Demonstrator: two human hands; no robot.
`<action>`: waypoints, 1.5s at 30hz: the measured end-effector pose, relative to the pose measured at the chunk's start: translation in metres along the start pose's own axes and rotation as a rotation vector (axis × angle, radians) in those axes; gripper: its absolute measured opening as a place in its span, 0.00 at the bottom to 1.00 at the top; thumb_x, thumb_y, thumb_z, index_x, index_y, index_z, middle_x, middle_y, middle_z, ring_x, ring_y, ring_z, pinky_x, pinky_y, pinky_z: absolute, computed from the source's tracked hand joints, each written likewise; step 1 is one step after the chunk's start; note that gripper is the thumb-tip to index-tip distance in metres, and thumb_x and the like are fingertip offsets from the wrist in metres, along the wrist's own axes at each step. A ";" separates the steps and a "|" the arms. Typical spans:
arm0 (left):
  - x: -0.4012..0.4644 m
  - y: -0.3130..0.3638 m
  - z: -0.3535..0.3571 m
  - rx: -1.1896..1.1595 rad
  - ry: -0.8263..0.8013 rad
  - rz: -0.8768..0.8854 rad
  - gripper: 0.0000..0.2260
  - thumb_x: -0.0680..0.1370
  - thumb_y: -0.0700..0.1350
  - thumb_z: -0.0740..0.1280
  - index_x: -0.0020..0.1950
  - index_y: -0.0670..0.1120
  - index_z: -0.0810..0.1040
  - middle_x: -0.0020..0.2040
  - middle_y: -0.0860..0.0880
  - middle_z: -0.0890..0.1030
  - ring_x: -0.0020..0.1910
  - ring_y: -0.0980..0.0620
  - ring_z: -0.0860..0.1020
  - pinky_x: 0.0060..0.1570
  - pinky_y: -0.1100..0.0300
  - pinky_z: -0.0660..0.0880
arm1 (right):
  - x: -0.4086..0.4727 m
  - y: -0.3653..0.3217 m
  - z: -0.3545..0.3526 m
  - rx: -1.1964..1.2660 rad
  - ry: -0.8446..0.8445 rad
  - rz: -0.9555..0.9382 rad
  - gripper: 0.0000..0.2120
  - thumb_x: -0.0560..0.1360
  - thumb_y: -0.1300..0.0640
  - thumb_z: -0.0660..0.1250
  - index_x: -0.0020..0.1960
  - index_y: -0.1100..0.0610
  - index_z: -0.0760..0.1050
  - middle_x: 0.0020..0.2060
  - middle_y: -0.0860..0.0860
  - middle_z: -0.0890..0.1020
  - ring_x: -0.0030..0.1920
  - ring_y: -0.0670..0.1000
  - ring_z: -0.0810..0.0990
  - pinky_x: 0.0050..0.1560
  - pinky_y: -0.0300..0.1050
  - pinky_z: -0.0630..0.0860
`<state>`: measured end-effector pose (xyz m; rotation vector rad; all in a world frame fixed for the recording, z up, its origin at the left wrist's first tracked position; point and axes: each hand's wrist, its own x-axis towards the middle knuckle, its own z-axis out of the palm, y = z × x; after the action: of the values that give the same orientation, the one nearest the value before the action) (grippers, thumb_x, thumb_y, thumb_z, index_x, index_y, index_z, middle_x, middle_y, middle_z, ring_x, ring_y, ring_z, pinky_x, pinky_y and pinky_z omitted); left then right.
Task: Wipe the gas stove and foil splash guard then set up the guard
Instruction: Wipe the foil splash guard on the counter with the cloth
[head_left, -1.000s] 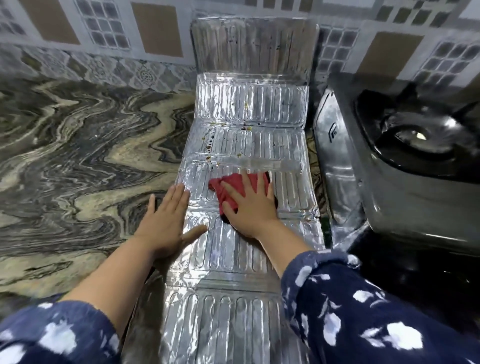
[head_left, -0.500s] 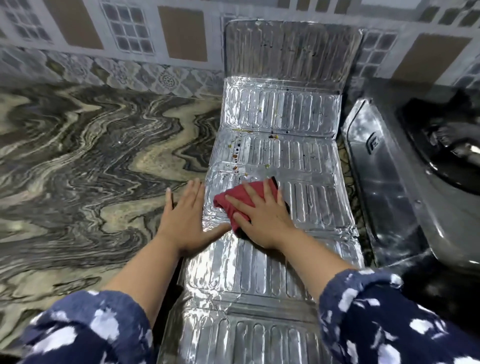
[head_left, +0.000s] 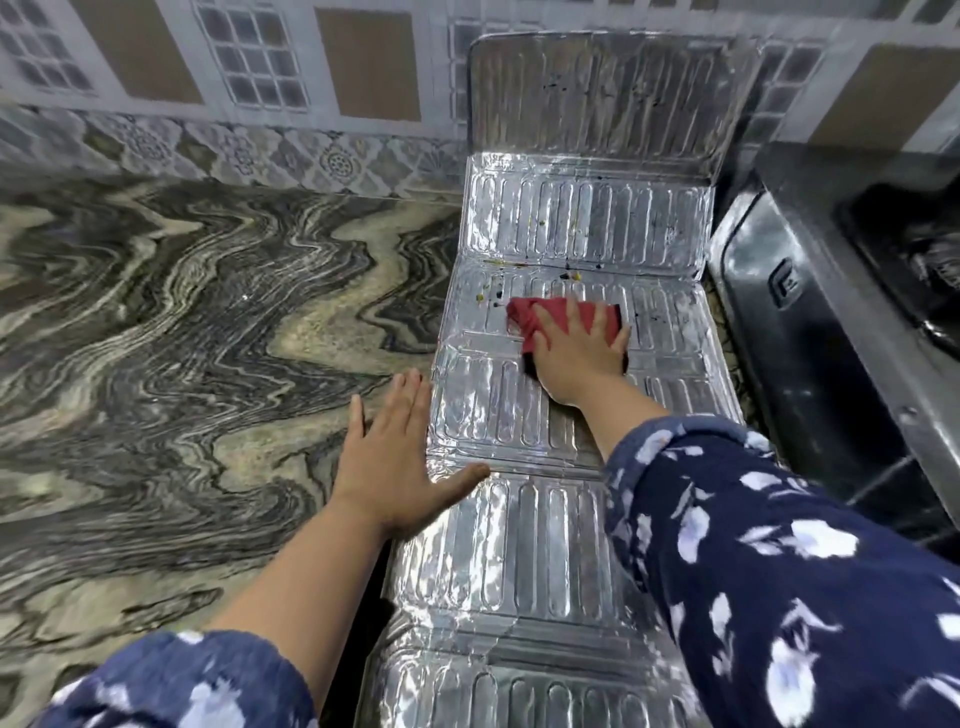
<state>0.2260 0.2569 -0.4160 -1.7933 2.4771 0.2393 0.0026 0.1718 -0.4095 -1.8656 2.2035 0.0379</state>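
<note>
The foil splash guard (head_left: 524, 561) lies unfolded flat on the counter, its far panel propped up against the tiled wall. Dark and yellow food specks dot its upper panels. My right hand (head_left: 579, 353) presses a red cloth (head_left: 530, 314) onto a middle panel, fingers spread over it. My left hand (head_left: 395, 462) lies flat, palm down, at the guard's left edge, thumb on the foil and fingers on the counter. The steel gas stove (head_left: 810, 332) stands to the right of the guard, its burner partly cut off by the frame edge.
A marbled grey and beige stone counter (head_left: 182, 338) spreads to the left. A patterned tiled wall (head_left: 260, 104) runs along the back. The stove's side stands close against the guard's right edge.
My right hand has slid the red cloth away from me, up one panel toward the speckled area. My left hand has stayed at the guard's left edge, spread flat.
</note>
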 end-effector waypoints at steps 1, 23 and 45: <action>0.000 -0.001 -0.001 0.004 -0.006 0.009 0.52 0.65 0.79 0.38 0.77 0.44 0.34 0.77 0.48 0.33 0.76 0.52 0.32 0.74 0.41 0.38 | -0.006 0.004 0.001 -0.002 0.002 0.009 0.25 0.80 0.43 0.40 0.77 0.41 0.42 0.78 0.51 0.39 0.75 0.63 0.34 0.70 0.70 0.33; 0.052 0.030 0.007 -0.062 0.070 0.025 0.38 0.75 0.67 0.38 0.78 0.45 0.39 0.78 0.49 0.37 0.77 0.53 0.35 0.74 0.40 0.38 | -0.084 0.027 0.021 0.018 0.086 -0.115 0.24 0.79 0.40 0.45 0.75 0.36 0.46 0.78 0.48 0.44 0.77 0.57 0.36 0.74 0.61 0.32; 0.054 0.025 0.014 -0.114 0.173 0.092 0.40 0.72 0.66 0.36 0.79 0.44 0.43 0.79 0.49 0.41 0.78 0.53 0.39 0.76 0.50 0.38 | 0.045 0.027 -0.014 -0.055 0.008 0.062 0.28 0.79 0.38 0.43 0.77 0.42 0.41 0.78 0.53 0.40 0.75 0.66 0.36 0.73 0.65 0.35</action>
<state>0.1846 0.2162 -0.4363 -1.8160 2.7213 0.2456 -0.0323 0.1300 -0.4089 -1.8277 2.2870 0.1035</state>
